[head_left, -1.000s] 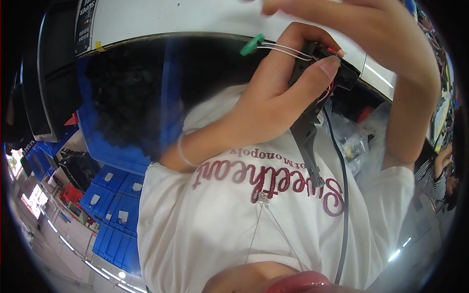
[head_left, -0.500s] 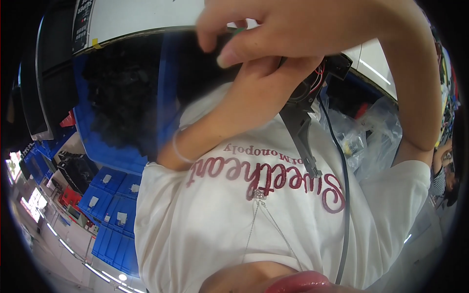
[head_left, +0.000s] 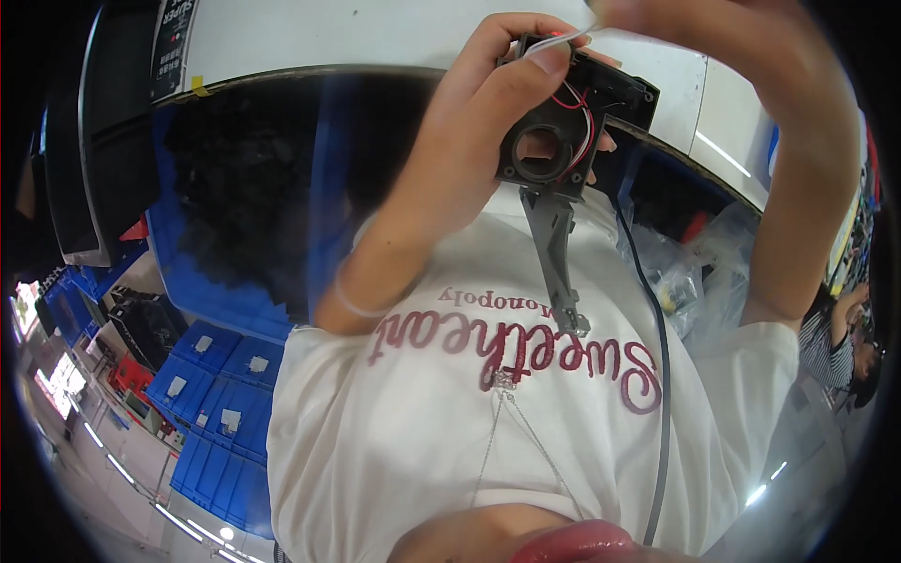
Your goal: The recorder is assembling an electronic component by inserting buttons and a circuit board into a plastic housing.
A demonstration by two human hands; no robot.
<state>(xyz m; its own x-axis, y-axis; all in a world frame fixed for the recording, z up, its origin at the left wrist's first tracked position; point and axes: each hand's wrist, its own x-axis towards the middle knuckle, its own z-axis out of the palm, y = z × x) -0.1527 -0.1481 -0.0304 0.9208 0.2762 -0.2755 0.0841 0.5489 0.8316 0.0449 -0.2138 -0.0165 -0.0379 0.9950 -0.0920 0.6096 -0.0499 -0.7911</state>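
Observation:
My left hand (head_left: pixel 483 113) is closed around a black plastic housing (head_left: pixel 561 114), thumb on its upper face. A round opening shows in the housing, with red and white wires running past it. From its lower end a long dark grey bracket (head_left: pixel 548 239) hangs in front of the white shirt. At the top edge my right hand (head_left: pixel 671 21) pinches a pale wire (head_left: pixel 563 39) that stretches across the housing's top beside my left thumb. Part of the right hand is cut off by the frame.
Behind my left arm stands a blue bin (head_left: pixel 202 291) full of black parts. A white worktop (head_left: pixel 338 33) spans the top. Clear plastic bags (head_left: pixel 671 281) and a dark cable (head_left: pixel 663 375) lie right. Blue crates (head_left: pixel 221 408) are stacked lower left; another person sits far right.
The right hand has moved up and right, off the left hand it was crossing. The housing, largely hidden before, has come into view in my left hand, and the pale wire is drawn out.

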